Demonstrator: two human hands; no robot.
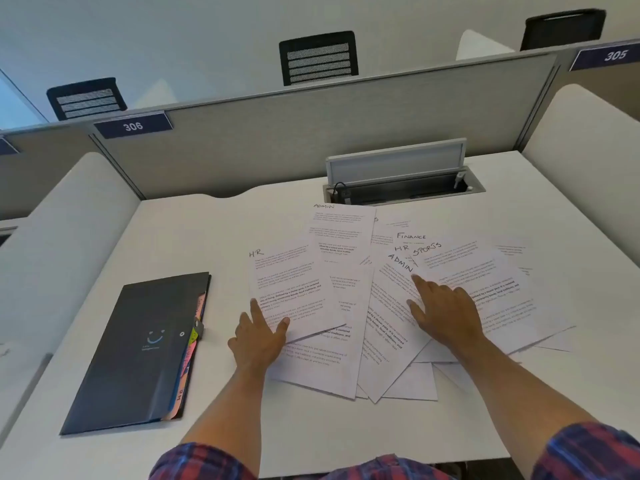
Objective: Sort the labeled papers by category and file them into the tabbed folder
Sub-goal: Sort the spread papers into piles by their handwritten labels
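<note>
Both hands, left hand (258, 336) and right hand (445, 311), press flat and open, gripping nothing, fanning labeled papers (346, 289) so headings show beside the shut tabbed folder (138, 348).

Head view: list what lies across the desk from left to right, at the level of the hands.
Dark tabbed folder → left hand, flat on the HR sheet → ADMIN sheet → right hand, spread over the fanned papers → SPORTS sheet.

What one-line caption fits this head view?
Both hands, left hand and right hand, spread labeled white papers on a white desk beside a closed dark tabbed folder.
</note>
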